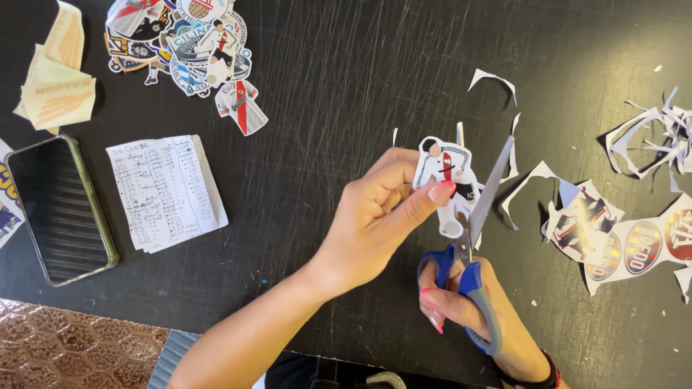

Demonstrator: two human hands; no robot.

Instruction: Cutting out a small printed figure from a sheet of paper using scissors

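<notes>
My left hand (382, 216) pinches a small paper sticker of a football player (447, 173) between thumb and fingers, above the black table (346, 86). My right hand (461, 302) grips blue-and-grey scissors (472, 245) by the handles. Their open blades point up and away, along the sticker's right edge. Thin white paper trimmings (504, 155) hang around the sticker.
A pile of cut-out stickers (194, 43) lies at the top left, with folded yellow paper (58, 86) beside it. A phone (61, 209) and a handwritten note (166, 191) rest at the left. An uncut sticker sheet (620, 238) and paper scraps (656, 137) lie at the right.
</notes>
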